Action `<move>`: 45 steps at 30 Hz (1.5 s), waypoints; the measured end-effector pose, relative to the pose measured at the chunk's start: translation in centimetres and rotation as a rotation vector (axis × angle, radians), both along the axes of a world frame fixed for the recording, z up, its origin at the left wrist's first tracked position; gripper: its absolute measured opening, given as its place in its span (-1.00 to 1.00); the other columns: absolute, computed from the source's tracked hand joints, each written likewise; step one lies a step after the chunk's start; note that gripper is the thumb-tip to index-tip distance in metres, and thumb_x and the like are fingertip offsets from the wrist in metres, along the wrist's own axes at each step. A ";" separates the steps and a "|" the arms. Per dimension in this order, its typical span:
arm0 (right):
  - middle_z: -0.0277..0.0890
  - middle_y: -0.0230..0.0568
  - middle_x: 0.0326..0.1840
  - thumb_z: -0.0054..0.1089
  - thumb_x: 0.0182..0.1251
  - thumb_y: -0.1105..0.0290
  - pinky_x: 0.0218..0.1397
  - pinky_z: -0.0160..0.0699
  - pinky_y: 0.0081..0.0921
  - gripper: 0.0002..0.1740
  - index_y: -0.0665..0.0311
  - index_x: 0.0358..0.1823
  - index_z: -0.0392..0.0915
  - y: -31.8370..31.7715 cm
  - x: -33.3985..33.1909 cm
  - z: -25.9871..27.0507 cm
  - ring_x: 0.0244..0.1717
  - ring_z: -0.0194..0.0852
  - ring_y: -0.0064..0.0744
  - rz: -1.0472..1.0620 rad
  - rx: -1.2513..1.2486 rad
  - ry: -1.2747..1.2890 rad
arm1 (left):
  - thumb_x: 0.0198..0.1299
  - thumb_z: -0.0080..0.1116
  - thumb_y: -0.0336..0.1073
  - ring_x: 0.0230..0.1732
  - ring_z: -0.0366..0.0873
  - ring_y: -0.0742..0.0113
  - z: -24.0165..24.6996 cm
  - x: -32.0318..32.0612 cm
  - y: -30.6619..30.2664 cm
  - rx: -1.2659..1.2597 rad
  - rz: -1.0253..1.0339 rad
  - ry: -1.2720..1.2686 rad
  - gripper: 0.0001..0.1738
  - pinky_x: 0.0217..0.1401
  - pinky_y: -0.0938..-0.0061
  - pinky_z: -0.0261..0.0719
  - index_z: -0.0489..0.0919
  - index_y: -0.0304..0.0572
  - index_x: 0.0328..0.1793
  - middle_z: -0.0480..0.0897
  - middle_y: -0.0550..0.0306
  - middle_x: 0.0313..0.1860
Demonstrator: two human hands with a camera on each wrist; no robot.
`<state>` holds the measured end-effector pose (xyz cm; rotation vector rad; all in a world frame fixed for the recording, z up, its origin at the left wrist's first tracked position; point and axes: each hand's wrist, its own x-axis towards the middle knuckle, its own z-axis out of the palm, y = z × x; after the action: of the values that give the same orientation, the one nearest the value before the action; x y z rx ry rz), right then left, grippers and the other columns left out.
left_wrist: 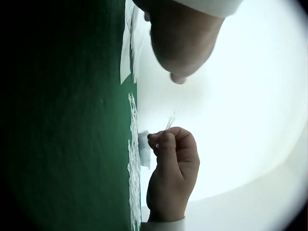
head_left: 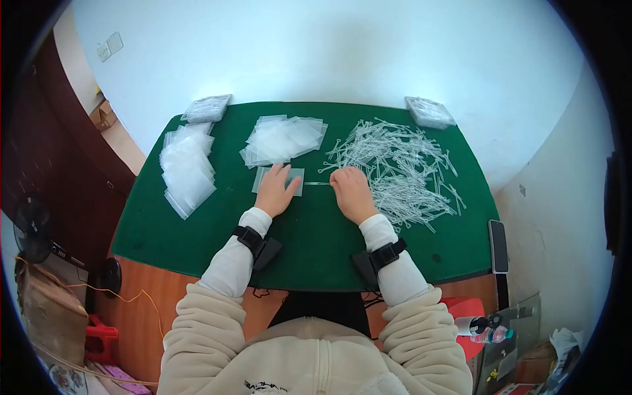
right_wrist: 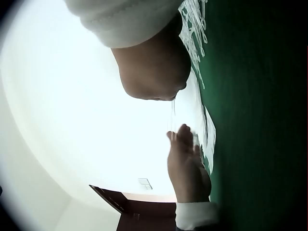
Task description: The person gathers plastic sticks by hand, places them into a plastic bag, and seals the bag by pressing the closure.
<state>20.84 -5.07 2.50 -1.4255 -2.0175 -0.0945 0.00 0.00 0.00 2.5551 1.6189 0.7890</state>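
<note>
A small clear bag (head_left: 297, 184) lies on the green table under my left hand (head_left: 276, 190), whose fingers are spread and fairly straight. My right hand (head_left: 353, 193) pinches thin clear sticks (head_left: 317, 184) between thumb and fingertips, with their far ends pointing left at the bag's right edge. The left wrist view shows the right hand (left_wrist: 169, 168) pinching the sticks (left_wrist: 170, 121) above the table level. In the right wrist view, the left hand (right_wrist: 188, 168) has its fingers extended towards the sticks; whether it touches them I cannot tell.
Behind the left hand lies a pile of clear bags (head_left: 283, 139), with another pile (head_left: 187, 170) at the left. Loose clear looped sticks (head_left: 401, 171) cover the right side. Clear packs stand at the back left (head_left: 207, 108) and back right (head_left: 429, 112). A phone (head_left: 498, 247) rests at the right edge.
</note>
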 end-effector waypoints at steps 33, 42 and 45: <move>0.47 -0.28 -0.39 0.18 -0.08 0.37 -0.15 0.25 -0.17 -0.96 0.12 -0.54 0.56 0.6 3.8 -1.6 -0.21 0.35 -0.18 -0.535 -0.047 -0.268 | 0.28 -0.17 -0.29 -0.46 0.35 0.51 1.9 1.4 -2.2 -0.215 -0.306 -0.797 -0.74 -0.36 0.61 0.31 0.51 -0.24 -0.08 0.43 0.21 -0.54; 0.43 -0.27 -0.44 0.02 -0.08 0.42 -0.19 0.18 -0.19 -0.94 0.18 -0.56 0.48 -0.2 4.1 -0.8 -0.25 0.32 -0.19 -0.595 -0.062 -0.332 | 0.27 -0.18 -0.30 -0.44 0.32 0.55 0.6 1.3 -1.2 -0.268 -0.235 -0.897 -0.71 -0.33 0.65 0.31 0.51 -0.28 -0.03 0.43 0.28 -0.51; 0.44 -0.28 -0.46 0.02 -0.09 0.41 -0.20 0.19 -0.18 -0.93 0.17 -0.55 0.49 -0.2 4.3 -0.7 -0.23 0.35 -0.19 -0.598 -0.200 -0.353 | 0.27 -0.18 -0.30 -0.45 0.32 0.55 0.6 1.3 -1.2 -0.266 -0.254 -0.899 -0.70 -0.33 0.65 0.31 0.50 -0.28 -0.02 0.43 0.30 -0.51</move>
<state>25.11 -5.26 1.81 -2.2359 -1.8279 -0.4367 1.34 -1.22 0.55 1.7380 0.9957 1.3088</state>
